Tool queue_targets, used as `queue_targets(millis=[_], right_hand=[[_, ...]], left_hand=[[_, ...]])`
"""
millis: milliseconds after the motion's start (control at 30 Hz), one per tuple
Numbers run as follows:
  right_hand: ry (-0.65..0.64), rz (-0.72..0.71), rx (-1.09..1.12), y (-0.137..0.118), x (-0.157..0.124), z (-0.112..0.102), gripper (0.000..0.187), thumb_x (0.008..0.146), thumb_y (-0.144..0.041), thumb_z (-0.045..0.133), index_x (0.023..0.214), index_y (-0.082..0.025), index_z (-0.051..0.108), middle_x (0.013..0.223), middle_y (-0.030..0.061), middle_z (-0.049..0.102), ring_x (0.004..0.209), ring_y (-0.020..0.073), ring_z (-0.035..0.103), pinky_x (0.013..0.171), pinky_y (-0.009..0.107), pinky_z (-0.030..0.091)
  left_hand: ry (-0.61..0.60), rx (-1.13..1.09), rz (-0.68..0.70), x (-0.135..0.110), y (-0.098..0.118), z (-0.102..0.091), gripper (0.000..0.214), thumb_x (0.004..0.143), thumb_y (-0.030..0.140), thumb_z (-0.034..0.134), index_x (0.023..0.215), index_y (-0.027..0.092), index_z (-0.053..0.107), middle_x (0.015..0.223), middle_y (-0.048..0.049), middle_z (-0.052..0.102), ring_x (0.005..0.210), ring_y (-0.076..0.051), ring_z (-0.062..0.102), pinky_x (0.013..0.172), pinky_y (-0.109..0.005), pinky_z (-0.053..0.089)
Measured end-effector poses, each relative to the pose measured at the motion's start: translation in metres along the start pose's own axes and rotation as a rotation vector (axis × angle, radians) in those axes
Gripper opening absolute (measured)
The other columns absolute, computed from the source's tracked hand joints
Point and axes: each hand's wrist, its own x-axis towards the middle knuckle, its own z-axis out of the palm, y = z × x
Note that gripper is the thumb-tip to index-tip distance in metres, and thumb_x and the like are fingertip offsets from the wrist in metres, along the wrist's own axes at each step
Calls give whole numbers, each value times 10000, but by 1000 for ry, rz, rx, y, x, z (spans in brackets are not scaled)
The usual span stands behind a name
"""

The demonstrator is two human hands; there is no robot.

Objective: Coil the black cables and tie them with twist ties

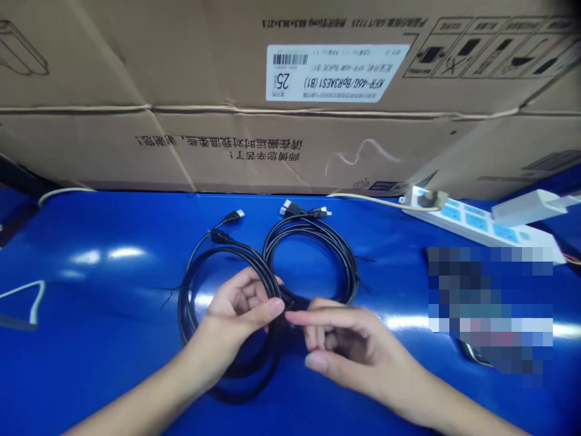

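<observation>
Two coiled black cables lie side by side on the blue table [91,315]. The left coil [193,290] has its plug ends [229,219] pointing away from me. The right coil [313,242] shows its connectors [304,211] at the far side. My left hand [242,306] is closed, thumb and fingers pinching the strands of the left coil where the two coils meet. My right hand [345,345] has its forefinger stretched toward that same spot, touching the cable, with the other fingers curled under; what they hold is hidden.
A large cardboard box [290,91] with a white label stands along the far edge of the table. A white power strip [481,221] lies at the right. A blurred patch [490,309] covers something at the right. A white cord [31,297] shows at the left edge.
</observation>
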Motion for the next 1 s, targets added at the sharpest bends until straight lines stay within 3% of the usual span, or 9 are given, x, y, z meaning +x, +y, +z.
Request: queue_targets(millis=[167,400,733,867,1000], right_hand=[[203,-416,-454,-2,0,-3,279,903,-148,736,1174,-213,720,855,20,683,683,109,630,565,182,519],[151,-606,-736,3,0,-8,163,959,-171,687,1121,-160,706,858,42,707,735,147,671,642,259,544],[107,-433,-682,5,-1,-2,122,963,-146,614,1053,-204,673,862,49,714,726,165,650,640,279,504],[132,-180,-474,-3,2,4,98,979,-205,577,931,-202,663,785,12,619,650,126,556,578,234,441],[87,153,-208,-13,4,4,225,999,-375,564,872,-199,625,740,-9,546,636,122,475,553,228,380]], left_hand=[[-60,22,-55,-1,2,3,302,747,362,867,935,196,700,670,52,564,616,-90,508,570,-197,395],[-92,98,-69,-4,3,5,295,763,359,840,904,171,662,676,44,572,619,-98,505,565,-212,398],[-68,98,-68,-3,2,10,304,693,315,888,823,187,645,675,42,572,642,-123,527,592,-231,401],[-59,93,-42,-4,2,11,259,720,294,872,865,191,683,679,39,598,652,-129,557,617,-236,436],[-67,64,-41,-6,-1,10,263,725,265,875,936,218,726,740,30,657,746,-159,623,726,-267,499]])
